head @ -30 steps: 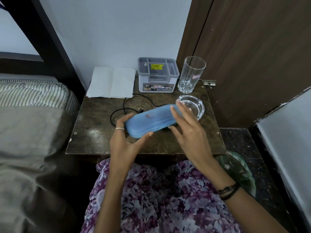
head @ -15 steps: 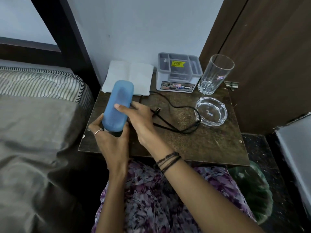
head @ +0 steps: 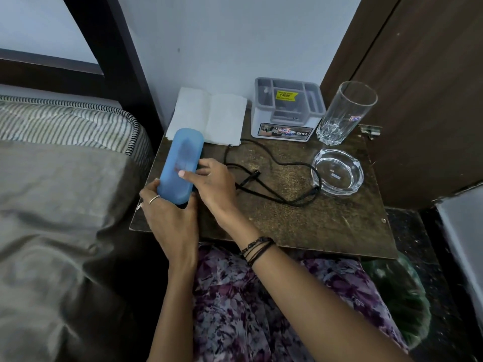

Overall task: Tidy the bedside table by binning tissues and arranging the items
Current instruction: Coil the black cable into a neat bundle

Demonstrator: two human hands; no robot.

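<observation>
A long blue case (head: 181, 163) lies lengthwise along the left edge of the brown bedside table (head: 313, 226). My left hand (head: 170, 215) grips its near end from below. My right hand (head: 211, 182) holds its right side, with the thumb on top. The case's far end overlaps a flat white tissue (head: 209, 116) at the back left. A black cable (head: 277, 178) loops across the middle of the table.
A grey organiser box (head: 287, 113), a tall empty glass (head: 345, 113) and a clear glass ashtray (head: 337, 171) stand at the back right. The bed (head: 57, 205) is on the left. A green bin bag (head: 400, 304) sits under the table's right front corner.
Both hands carried the blue case from the table's middle to its left edge and turned it lengthwise. Since half a second ago it has lowered slightly.
</observation>
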